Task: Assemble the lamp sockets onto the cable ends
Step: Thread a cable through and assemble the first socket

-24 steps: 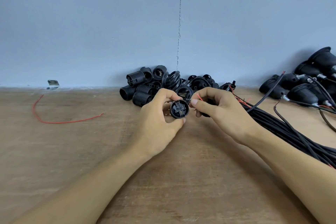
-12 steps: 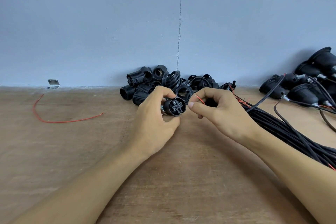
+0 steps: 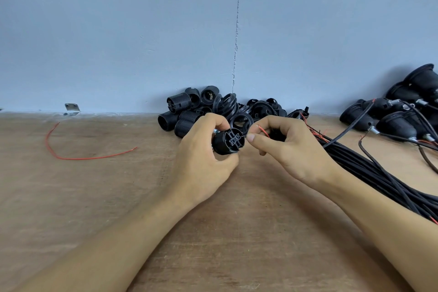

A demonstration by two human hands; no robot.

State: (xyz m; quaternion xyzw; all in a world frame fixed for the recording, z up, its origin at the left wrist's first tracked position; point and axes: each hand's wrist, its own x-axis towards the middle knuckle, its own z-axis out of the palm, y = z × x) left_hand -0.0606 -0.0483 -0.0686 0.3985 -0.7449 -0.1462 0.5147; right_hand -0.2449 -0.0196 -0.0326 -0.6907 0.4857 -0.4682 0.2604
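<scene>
Black threaded plastic lamp socket (image 3: 227, 142): in the head view it is held clear of the brown wooden counter (image 3: 94, 197), at centre frame, in front of the pale blue wall (image 3: 118, 31). Its slotted terminal face points toward the camera and slightly to the right.

Left hand (image 3: 201, 161): the grip is closed round the socket body, with the thumb beneath it and the curled fingers over its top. A small silver metal part shows at the socket's upper left edge, beside the fingers.

Right hand (image 3: 291, 149): the grip is closed in a pinch, thumb against forefinger, on a thin red wire end (image 3: 263, 131). The pinching fingertips sit just beside the right edge of the terminal face. Whether the wire tip enters a slot cannot be told. A dark part lies behind the curled fingers and is too hidden to identify.

Surroundings:
- A bundle of black cables (image 3: 379, 178) runs from the right hand toward the lower right edge, lying on the counter.
- A pile of loose black socket parts (image 3: 213, 106) rests against the wall, just behind both hands.
- A group of wired black sockets (image 3: 398, 114) lies at the far right.
- A loose curved red wire (image 3: 78, 157) lies on the counter at the left, well apart from the hands.
- A small metal bracket (image 3: 72, 107) sits at the wall joint above it.
</scene>
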